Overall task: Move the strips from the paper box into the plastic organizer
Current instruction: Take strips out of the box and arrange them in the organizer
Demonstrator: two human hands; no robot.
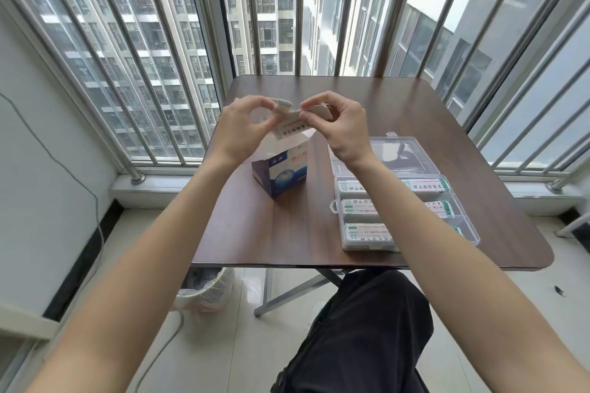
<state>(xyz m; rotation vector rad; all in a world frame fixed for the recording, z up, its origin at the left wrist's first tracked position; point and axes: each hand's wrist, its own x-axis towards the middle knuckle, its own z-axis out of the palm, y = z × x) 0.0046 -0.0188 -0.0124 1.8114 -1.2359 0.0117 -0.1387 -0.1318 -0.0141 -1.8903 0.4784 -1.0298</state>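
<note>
Head view: both hands are raised above the bench, close together over the paper box. The left hand (244, 126) has its fingers curled, thumb and fingertips pinching the lower left end of a small bundle of strips (295, 124). The right hand (340, 128) pinches the upper right end of the same bundle between thumb and forefinger, its other fingers curled below. The strips are held at a slant, printed side toward the camera, just above the box's open top.

The paper box (281, 169) stands upright on the brown bench (287, 233), its flap open, blue and white with a globe picture on its front. To its right, well apart, lies the clear plastic organizer (466, 217) with its lid swung back flat behind it. Three long compartments in it each hold strips (364, 231) lying flat, partly hidden by the right forearm.

Behind the bench stand metal window bars (287, 25). Under the bench's left edge is a bin lined with a plastic bag (210, 293).
</note>
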